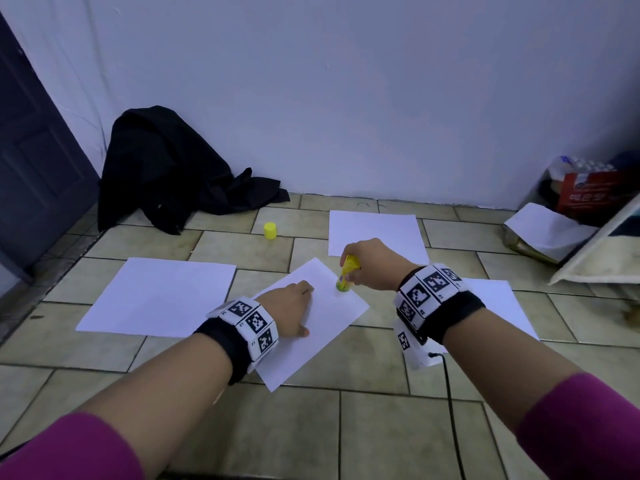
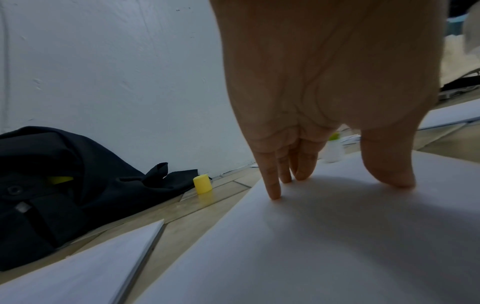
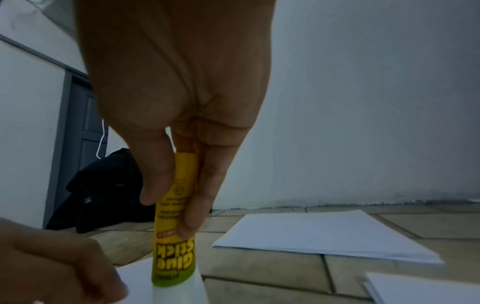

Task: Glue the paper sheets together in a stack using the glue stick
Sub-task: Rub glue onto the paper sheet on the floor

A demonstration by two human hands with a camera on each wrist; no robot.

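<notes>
**Glue tip down on centre sheet, right hand driving**

Four white sheets are spread on the tiled floor (image 1: 363, 427). The centre sheet (image 1: 322, 327), lying askew, is pinned flat by the left hand (image 1: 291, 308), fingers straight and fingertips (image 2: 275, 193) pressed to the paper. The glue stick (image 1: 346, 275) is gripped by the right hand (image 1: 372, 265), fingers wrapped round the barrel; its long axis is near upright, tip touching the sheet's far right corner area, just right of the left hand. Bare paper lies toward the person. The yellow cap (image 1: 270, 231) stands apart, near the wall.
</notes>
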